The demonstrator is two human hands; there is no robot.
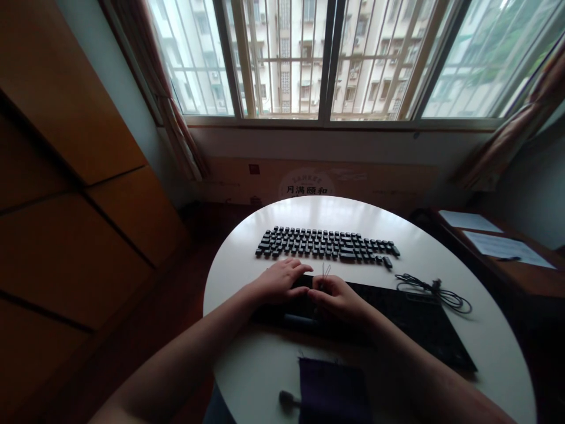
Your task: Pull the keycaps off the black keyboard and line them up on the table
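A black keyboard base (424,327) lies across a round white table, tilted down toward the right. Detached black keycaps (326,242) are laid out in keyboard order just beyond it. My right hand (339,297) is closed, thumb and fingers pinched around a thin wire keycap puller (325,271) whose wire loops point up. Beside it, my left hand (282,282) rests over the left part of the keyboard, fingers stretched out and thumb apart. Whatever lies directly beneath both hands is dark and mostly hidden.
A coiled black cable (457,303) lies behind the keyboard's right side. At the near edge of the white table (247,365) are a dark purple cloth (333,391) and a small dark-headed brush (288,399). Papers (507,248) lie on a brown side table at right.
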